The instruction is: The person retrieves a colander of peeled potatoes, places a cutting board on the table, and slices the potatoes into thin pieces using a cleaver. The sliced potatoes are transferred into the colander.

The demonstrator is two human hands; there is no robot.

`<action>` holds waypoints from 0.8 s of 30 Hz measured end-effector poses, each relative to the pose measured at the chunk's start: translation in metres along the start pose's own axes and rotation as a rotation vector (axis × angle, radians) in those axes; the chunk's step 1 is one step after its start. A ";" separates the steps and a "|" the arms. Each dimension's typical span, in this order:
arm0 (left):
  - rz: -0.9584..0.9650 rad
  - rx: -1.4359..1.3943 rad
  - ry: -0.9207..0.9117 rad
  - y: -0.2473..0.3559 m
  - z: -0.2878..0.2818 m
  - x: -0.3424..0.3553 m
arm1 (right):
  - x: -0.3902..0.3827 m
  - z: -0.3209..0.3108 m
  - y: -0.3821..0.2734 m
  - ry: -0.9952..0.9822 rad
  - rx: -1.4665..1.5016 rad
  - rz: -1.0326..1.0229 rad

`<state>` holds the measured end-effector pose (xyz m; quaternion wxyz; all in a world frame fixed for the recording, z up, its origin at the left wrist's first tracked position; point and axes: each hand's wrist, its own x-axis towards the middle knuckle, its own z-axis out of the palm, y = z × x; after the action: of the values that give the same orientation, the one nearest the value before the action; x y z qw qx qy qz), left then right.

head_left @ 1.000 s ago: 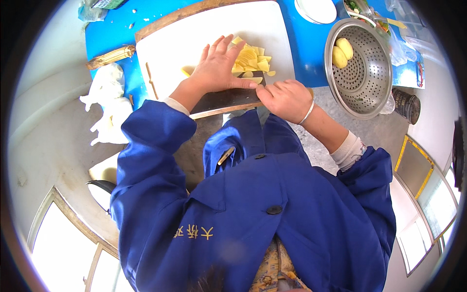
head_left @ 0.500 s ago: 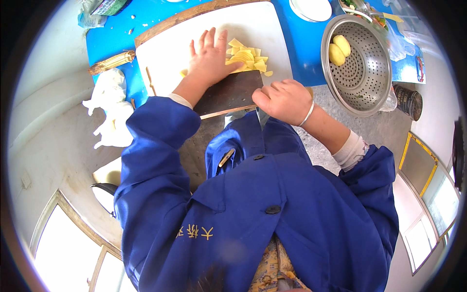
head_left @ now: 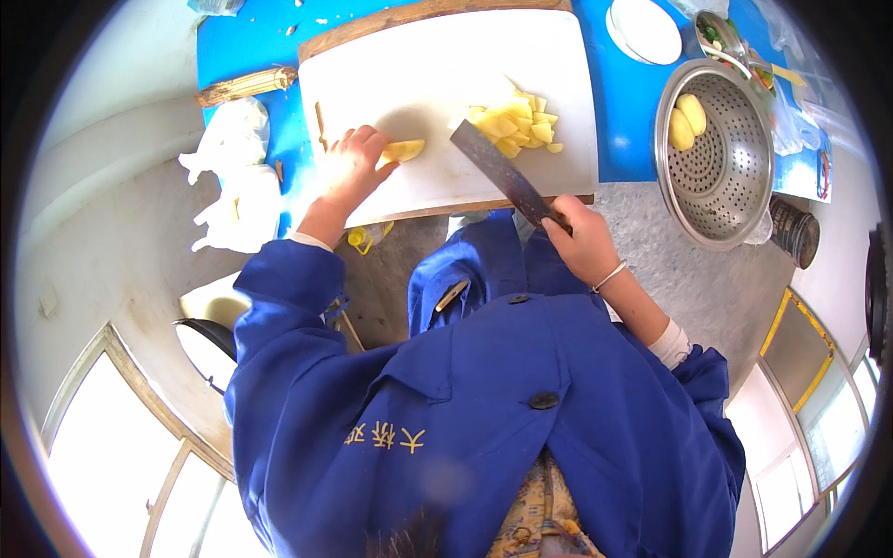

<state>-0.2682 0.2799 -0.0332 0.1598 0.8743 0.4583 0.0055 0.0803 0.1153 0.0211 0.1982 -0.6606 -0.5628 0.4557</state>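
Note:
My left hand has curved fingers and thumb around the left end of a pale yellow potato piece on the white cutting board. My right hand grips the handle of a dark cleaver, its blade held diagonally over the board with the tip beside a heap of cut potato at the board's right half.
A steel colander with two peeled potatoes stands right of the board on the blue table. Behind it are a white lid and a bowl of vegetables. Sticks and white bags lie left.
My left hand has moved away from the heap, down and left, to a separate piece. The cleaver has turned from lying broad side up to a diagonal, as my right hand moved down.

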 end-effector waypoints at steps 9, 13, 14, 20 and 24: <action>-0.600 -0.991 0.207 0.087 0.059 -0.040 | -0.002 0.027 -0.027 0.068 0.170 -0.029; -0.394 -0.581 0.331 0.088 0.045 -0.051 | -0.009 0.027 -0.026 0.106 -0.154 -0.153; -0.245 -0.418 0.415 0.081 0.042 -0.050 | -0.011 0.028 -0.025 0.114 -0.176 -0.195; 0.078 -0.328 0.534 0.063 0.050 -0.026 | -0.019 0.035 -0.032 0.129 -0.291 -0.233; 0.020 -0.341 0.627 0.088 0.061 -0.026 | -0.025 0.032 -0.039 0.057 -0.412 -0.135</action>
<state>-0.2032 0.1956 -0.0620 0.1548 0.7953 0.4691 0.3514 0.0331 0.0953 0.0449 0.1048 -0.6606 -0.6811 0.2979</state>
